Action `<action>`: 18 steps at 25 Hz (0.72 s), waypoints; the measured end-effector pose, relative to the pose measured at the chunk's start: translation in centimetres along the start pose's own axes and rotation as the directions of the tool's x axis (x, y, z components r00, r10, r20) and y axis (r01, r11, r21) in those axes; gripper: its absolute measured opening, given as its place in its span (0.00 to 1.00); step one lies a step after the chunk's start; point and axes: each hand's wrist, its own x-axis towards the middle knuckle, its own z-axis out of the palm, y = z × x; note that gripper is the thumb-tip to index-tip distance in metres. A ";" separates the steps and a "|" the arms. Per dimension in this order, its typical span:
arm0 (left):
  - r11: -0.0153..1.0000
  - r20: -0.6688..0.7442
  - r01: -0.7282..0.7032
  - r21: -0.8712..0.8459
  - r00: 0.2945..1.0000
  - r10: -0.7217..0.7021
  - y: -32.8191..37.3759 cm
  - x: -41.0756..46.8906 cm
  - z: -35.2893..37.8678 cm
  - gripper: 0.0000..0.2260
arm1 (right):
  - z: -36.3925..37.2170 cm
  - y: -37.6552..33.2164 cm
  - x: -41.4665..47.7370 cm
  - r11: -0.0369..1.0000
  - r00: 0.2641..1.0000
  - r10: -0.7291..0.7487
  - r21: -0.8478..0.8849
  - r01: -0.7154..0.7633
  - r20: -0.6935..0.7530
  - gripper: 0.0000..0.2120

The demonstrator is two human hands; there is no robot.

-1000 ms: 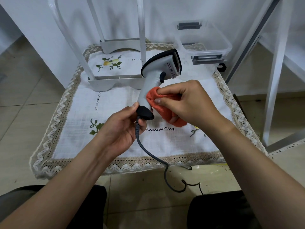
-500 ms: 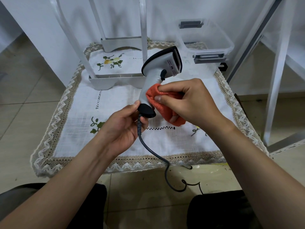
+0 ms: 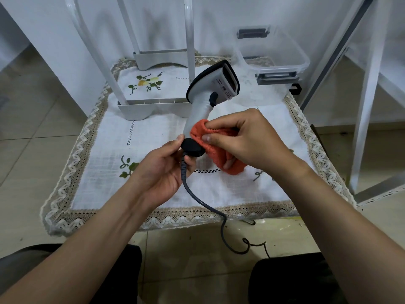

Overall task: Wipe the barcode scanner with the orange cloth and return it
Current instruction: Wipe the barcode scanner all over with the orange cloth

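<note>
Barcode scanner [image 3: 206,102] held upright above the table [image 3: 153,194], head tilted up and away. Left hand [image 3: 162,170] gripping its black base, cable [image 3: 203,202] trailing down over the table's lace edge to the floor. Right hand [image 3: 245,141] clenched around the orange cloth [image 3: 210,148], pressing it against the lower handle. Clear plastic box [image 3: 285,60] at the far right corner.
</note>
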 end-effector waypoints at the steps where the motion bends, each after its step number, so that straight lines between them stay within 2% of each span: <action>1: 1.000 0.003 0.006 -0.008 1.000 -0.006 0.0 0.0 0.0 0.10 | 0.0 0.0 0.0 1.000 1.000 0.004 0.006 -0.004 0.007 0.06; 5: 0.996 0.010 0.047 -0.072 0.999 -0.046 0.1 0.0 0.0 0.11 | 0.0 -0.3 -0.1 1.000 1.000 -0.014 -0.018 0.013 -0.013 0.06; 6: 0.994 0.020 0.061 -0.091 0.998 -0.059 0.1 -0.1 0.0 0.12 | -0.2 -0.5 0.0 1.000 0.998 -0.021 -0.004 0.021 -0.057 0.08; 9: 0.982 0.087 0.113 -0.150 0.991 -0.100 -0.1 -0.3 0.2 0.18 | -1.2 -0.7 0.4 0.995 0.936 -0.020 0.087 0.053 -0.351 0.10; 11: 0.974 0.119 0.143 -0.176 0.985 -0.123 -0.2 -0.4 0.2 0.18 | -1.4 -0.8 0.4 0.992 0.899 -0.038 0.092 0.086 -0.436 0.12; 14: 0.962 0.139 0.187 -0.200 0.977 -0.161 -0.5 -0.5 0.4 0.17 | -0.7 -1.1 0.1 0.989 0.890 -0.087 0.064 0.129 -0.447 0.15; 18: 0.965 0.136 0.194 -0.178 0.976 -0.171 -0.5 -0.6 0.4 0.16 | -0.6 -1.5 0.1 0.988 0.905 -0.031 0.125 0.092 -0.424 0.20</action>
